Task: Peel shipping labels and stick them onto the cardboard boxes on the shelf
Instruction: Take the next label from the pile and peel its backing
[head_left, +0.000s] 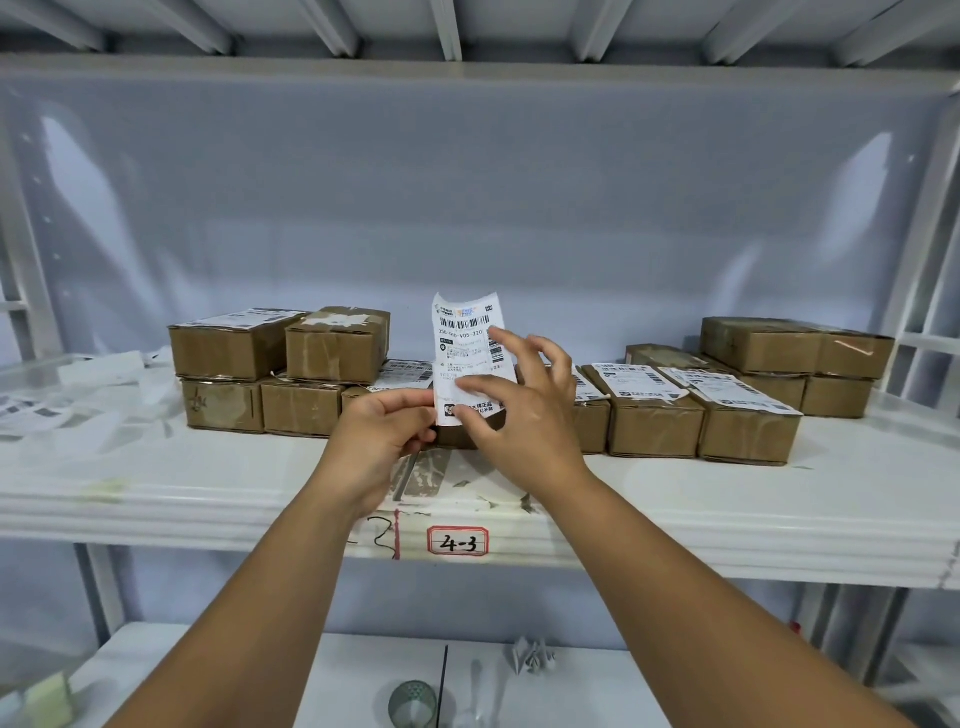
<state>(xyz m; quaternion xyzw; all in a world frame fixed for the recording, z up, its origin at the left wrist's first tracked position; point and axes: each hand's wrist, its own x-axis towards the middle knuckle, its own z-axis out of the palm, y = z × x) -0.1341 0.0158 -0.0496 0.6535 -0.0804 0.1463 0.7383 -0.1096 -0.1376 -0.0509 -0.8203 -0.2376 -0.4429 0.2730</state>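
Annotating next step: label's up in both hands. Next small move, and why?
Probably peel the label from its backing: the left hand pinches its lower edge, the right hand rests its thumb on the face, and it's held upright, stuck to nothing yet.

You have bare shelf (727, 499) along the front edge and open air above the boxes (654, 431) — they wall off the back, and loose papers (78, 400) clutter the left end.

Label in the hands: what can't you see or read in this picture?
Head view:
- shipping label: small print too tiny; right hand covers its lower part.
- Its back side: faces away; left hand hides the lower corner.
- round grey object below: blurred, cut by bottom edge.
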